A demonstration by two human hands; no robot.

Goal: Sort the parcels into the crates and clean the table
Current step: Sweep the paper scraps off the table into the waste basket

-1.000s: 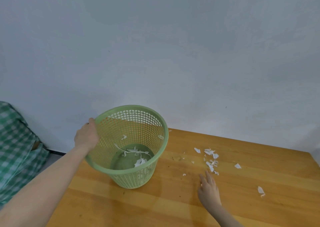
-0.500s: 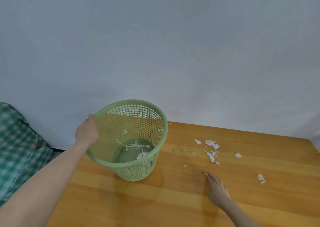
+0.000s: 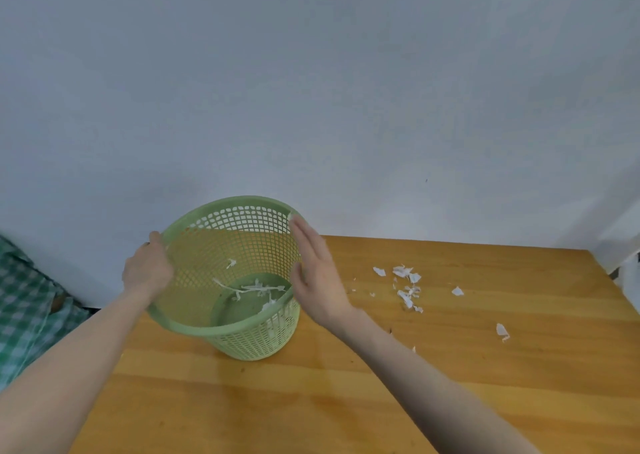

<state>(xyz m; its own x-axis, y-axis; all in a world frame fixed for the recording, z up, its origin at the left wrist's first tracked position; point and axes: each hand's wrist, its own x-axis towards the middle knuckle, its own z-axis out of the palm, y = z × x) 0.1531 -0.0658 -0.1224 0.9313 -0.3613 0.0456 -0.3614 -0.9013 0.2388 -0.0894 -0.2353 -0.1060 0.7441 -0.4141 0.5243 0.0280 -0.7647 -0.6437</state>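
A green plastic mesh basket (image 3: 242, 336) stands tilted toward me at the left end of the wooden table (image 3: 311, 405). White paper scraps lie on its bottom (image 3: 258, 289). My left hand (image 3: 147, 272) grips the basket's left rim. Over the right rim my right hand (image 3: 317, 273) is held flat, fingers straight and pointing up. A small white scrap (image 3: 292, 217) shows at its fingertips. More torn paper scraps (image 3: 405, 285) lie scattered on the table to the right of the basket.
A plain grey-white wall rises just behind the table. Green checked cloth (image 3: 24, 311) shows at the far left, beyond the table's edge. A single scrap (image 3: 502, 331) lies apart toward the right side.
My right hand has lifted off the table near the scraps and moved left to the basket's right rim. The basket has tipped further toward me in my left hand.
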